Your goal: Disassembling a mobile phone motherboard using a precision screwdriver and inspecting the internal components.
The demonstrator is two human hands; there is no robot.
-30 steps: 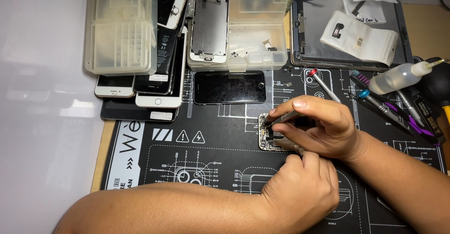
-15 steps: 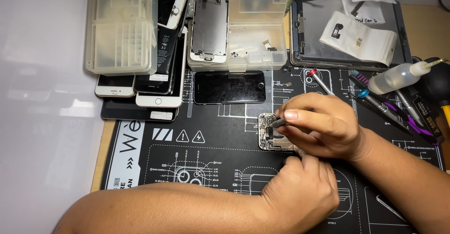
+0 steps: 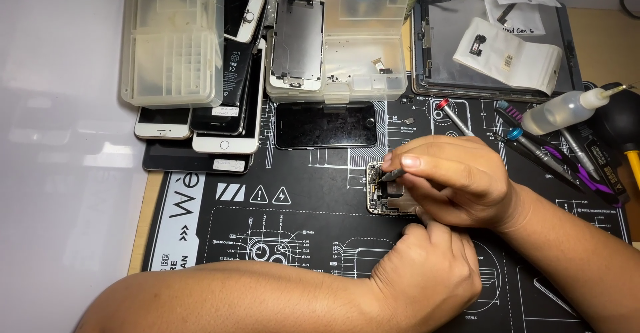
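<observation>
Head view: our right hand (image 3: pixel 460 180) has lowered its thin dark tool (image 3: pixel 393 172) onto the small metal phone board (image 3: pixel 381 190) — left hand (image 3: pixel 427 273) curled shut, bracing it mid-worktop.

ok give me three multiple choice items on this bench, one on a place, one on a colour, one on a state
1. Where does the dark-screened phone lie?
A. under the squeeze bottle
B. on the mat, in front of the clear parts box
C. on the white table

2. What colour is the repair mat?
A. black with white line drawings
B. plain green
C. red

3. What is the right hand doing?
A. lying flat and empty
B. gripping the bottle
C. pinching a thin dark tool over the small phone part

Answers: 1 B, it sits just below the box; 2 A, white diagrams show on black; 3 C, the tool tip meets the part.
</observation>
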